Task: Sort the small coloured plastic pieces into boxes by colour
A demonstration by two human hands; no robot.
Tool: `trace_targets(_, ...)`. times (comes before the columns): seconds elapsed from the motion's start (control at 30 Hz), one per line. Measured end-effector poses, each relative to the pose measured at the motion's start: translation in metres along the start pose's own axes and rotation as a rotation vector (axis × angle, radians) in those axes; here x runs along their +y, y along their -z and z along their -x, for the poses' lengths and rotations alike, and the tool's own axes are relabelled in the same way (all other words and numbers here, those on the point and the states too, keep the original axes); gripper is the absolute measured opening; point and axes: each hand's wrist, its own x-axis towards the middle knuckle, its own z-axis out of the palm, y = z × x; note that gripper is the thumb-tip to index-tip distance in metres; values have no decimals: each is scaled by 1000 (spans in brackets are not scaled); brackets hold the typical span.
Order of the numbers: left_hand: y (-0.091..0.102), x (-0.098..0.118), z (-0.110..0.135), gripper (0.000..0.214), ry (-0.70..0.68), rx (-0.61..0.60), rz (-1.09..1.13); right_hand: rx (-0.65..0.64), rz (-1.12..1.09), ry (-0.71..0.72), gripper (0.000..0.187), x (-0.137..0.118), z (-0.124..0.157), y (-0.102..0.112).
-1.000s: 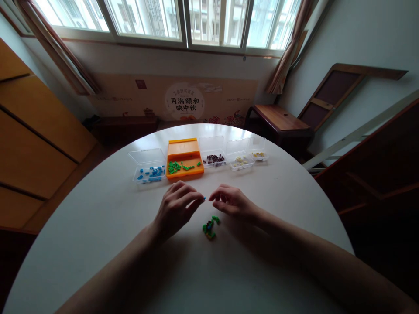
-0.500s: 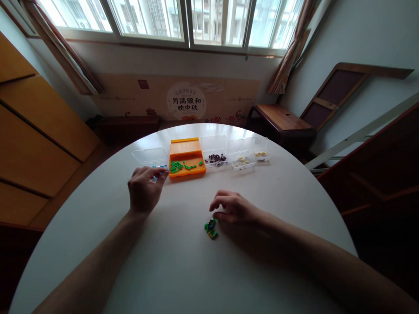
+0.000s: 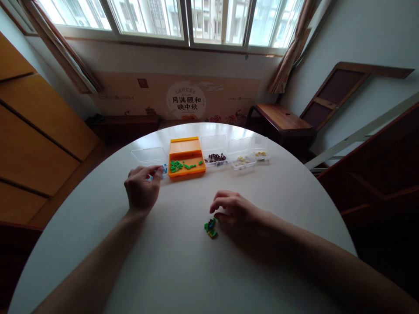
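Over the clear box of blue and white pieces [image 3: 164,168] is my left hand [image 3: 143,188], its thumb and fingertips pinched together. Whatever sits in that pinch is too small to make out, and the hand hides much of the box. My right hand [image 3: 236,208] rests on the table with fingers curved and a gap between thumb and forefinger. Just left of its thumb lies a small cluster of toy building bricks [image 3: 211,228] in green, brown, blue and yellow. An orange box [image 3: 187,173] with loose green bricks [image 3: 176,166] stands right of my left hand.
Three clear lidded boxes stand open at the back: one with dark brown pieces [image 3: 217,158], one with cream pieces [image 3: 242,160], one with yellow pieces [image 3: 260,154]. The round white table [image 3: 183,270] has a curved edge; a wooden stool [image 3: 283,117] stands beyond it.
My left hand has drawn slightly left, away from the orange box's edge, uncovering more of the blue and white pieces. The right hand and the brick cluster have stayed in place.
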Motion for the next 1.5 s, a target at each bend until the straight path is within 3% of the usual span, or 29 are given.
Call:
trace_targets(0.27,4,34,14,9,-344,-47,126,-116,-23,101,16,0,5,1)
trace_targets(0.43,5,45,18,4,-470,-93,149,-138,32,155,7,1,3,-3)
trace_targets(0.83,5,52,27,4,-599,-206,197,-165,189,123,6,-7,-1,-7)
trace_targets(1.27,4,53,27,4,-609,-211,208,-173,168,159,11,-8,-2,-7)
trace_targets(1.4,5,55,27,6,-619,-207,224,-151,119,110,10,-7,-2,-9)
trace_targets(1.5,8,58,27,9,-636,-202,243,-76,-50,34,9,-6,-3,-7)
